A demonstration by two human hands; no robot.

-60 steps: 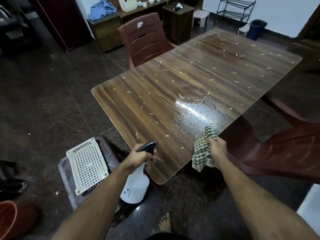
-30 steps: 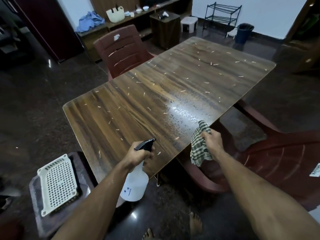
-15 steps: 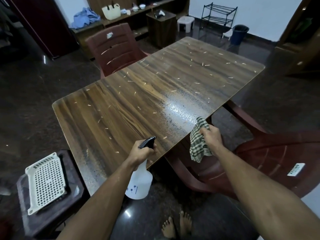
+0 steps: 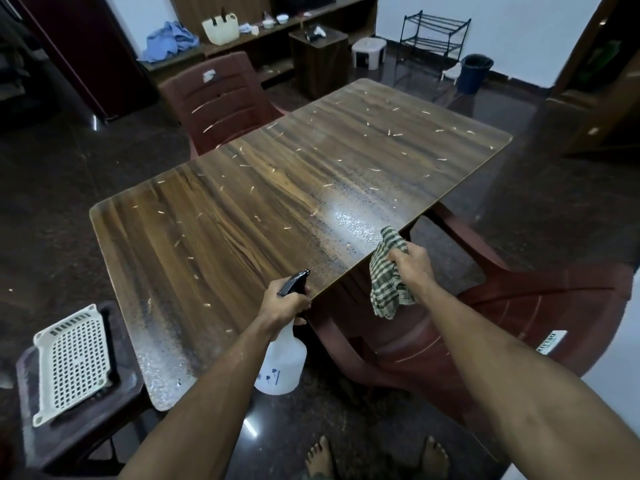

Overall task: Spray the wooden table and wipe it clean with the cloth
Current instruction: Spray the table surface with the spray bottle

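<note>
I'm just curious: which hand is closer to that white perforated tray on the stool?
Left. The left hand, gripping the spray bottle, is right of the white tray; the right hand, holding the cloth, is farther right.

Maroon chairs (image 4: pixel 221 102) flank; white tray (image 4: pixel 71 362) lies left.

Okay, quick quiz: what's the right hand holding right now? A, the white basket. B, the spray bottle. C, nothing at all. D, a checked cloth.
D: the right hand has a closed grip on the checked cloth at the table edge, while the left hand holds the spray bottle.
</note>
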